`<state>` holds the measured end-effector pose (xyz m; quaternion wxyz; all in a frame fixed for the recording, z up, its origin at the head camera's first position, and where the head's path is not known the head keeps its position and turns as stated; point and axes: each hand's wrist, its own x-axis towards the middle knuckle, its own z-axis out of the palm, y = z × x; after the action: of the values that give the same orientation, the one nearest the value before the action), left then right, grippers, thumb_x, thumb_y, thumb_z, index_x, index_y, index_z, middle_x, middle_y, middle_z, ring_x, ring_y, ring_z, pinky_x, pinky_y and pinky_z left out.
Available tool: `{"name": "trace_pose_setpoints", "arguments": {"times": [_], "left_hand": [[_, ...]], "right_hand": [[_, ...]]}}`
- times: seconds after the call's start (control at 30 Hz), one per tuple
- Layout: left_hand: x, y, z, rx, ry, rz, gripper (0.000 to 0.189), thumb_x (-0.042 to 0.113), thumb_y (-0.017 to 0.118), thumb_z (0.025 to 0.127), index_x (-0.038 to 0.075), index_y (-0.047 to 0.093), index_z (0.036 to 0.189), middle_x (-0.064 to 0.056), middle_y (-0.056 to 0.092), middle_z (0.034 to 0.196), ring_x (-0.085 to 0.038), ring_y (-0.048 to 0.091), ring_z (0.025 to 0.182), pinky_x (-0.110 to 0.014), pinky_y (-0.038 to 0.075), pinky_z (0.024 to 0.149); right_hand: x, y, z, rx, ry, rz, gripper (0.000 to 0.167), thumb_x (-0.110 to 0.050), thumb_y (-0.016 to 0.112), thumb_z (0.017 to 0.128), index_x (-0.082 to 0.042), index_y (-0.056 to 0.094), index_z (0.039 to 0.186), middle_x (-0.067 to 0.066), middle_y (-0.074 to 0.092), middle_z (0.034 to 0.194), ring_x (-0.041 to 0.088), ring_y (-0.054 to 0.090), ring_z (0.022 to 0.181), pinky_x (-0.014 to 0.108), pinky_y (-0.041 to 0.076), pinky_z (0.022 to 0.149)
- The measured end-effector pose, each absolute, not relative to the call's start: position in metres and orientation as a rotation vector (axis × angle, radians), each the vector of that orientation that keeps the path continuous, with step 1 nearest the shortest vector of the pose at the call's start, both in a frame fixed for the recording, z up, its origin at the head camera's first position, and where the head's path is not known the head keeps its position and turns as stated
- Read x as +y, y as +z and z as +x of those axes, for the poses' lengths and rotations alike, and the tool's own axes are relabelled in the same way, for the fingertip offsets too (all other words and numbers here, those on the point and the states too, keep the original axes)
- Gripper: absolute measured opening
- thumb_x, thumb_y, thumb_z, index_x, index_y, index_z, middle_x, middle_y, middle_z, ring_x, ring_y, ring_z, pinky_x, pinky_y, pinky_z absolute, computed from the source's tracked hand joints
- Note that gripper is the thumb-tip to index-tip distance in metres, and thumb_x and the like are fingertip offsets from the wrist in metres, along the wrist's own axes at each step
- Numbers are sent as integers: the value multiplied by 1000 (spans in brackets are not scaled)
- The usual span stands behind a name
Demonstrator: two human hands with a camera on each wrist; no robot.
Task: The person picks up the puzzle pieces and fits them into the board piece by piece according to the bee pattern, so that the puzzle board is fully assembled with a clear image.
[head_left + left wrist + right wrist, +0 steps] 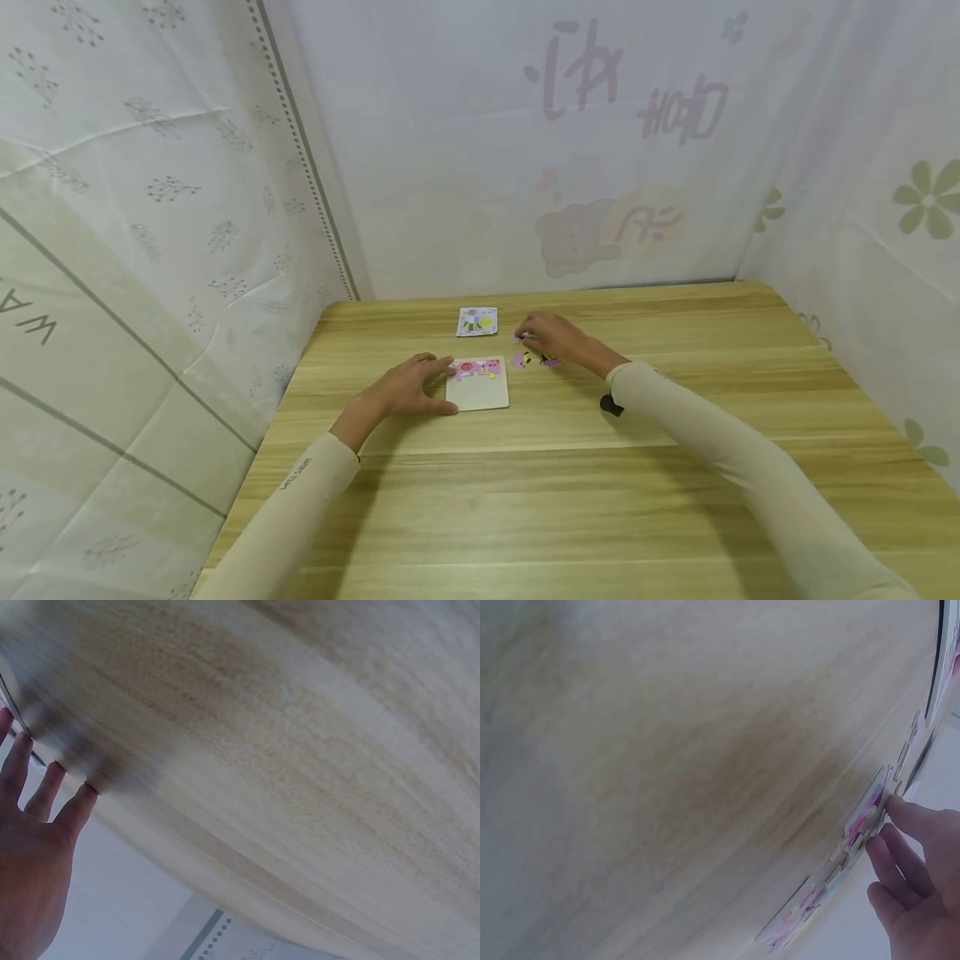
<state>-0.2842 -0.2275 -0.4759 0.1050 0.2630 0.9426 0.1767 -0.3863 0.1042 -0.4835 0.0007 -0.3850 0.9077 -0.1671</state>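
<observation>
A square puzzle board [480,397] lies flat on the table, its far part filled with pink picture pieces and its near part bare. My left hand [408,387] rests at the board's left edge, thumb by the near corner and fingers stretched along the far left side. To the right of the board, my right hand [557,333] pinches a small puzzle piece [519,338] between thumb and fingers, close to the tabletop. Loose pink, yellow and black puzzle pieces [522,359] lie just below that hand. In the right wrist view, more pieces [787,919] are seen nearly edge-on.
A square picture card [477,322] with a pink and yellow print lies beyond the board. A small black object [611,406] shows beside the right forearm. Printed cloth curtains [450,167] hang behind the wooden table [480,517] and at both sides.
</observation>
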Motion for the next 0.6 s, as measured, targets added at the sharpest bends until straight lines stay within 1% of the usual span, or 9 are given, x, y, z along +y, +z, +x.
{"name": "trace_pose_setpoints", "arguments": {"times": [0.2,0.4,0.53,0.6], "left_hand": [[-227,-475,-284,2779,520,775,83,65,78,84,20,57,151,-13,44,160,-38,38,148,-63,38,114],[-227,-473,-283,2778,515,773,84,64,78,84,20,55,152,-16,44,159,-40,39,147,-65,38,113],[-227,-473,-282,2787,512,774,89,64,78,83,19,52,155,-19,46,156,-40,42,144,-64,39,112],[-227,-474,-283,2793,503,776,91,66,78,83,18,50,156,-21,47,155,-41,44,142,-63,40,112]], "right_hand": [[104,-481,-385,2835,-556,-1218,22,-9,69,101,-3,77,120,13,73,121,28,67,114,42,56,97],[101,-480,-380,2840,-546,-1235,21,-10,69,101,-4,78,119,12,74,121,29,67,118,42,55,100],[94,-478,-372,2834,-534,-1244,21,-12,69,101,-5,78,118,11,74,121,28,66,117,42,56,98],[91,-477,-367,2817,-556,-1279,20,-11,70,100,-4,78,118,12,74,119,27,67,116,41,56,96]]}}
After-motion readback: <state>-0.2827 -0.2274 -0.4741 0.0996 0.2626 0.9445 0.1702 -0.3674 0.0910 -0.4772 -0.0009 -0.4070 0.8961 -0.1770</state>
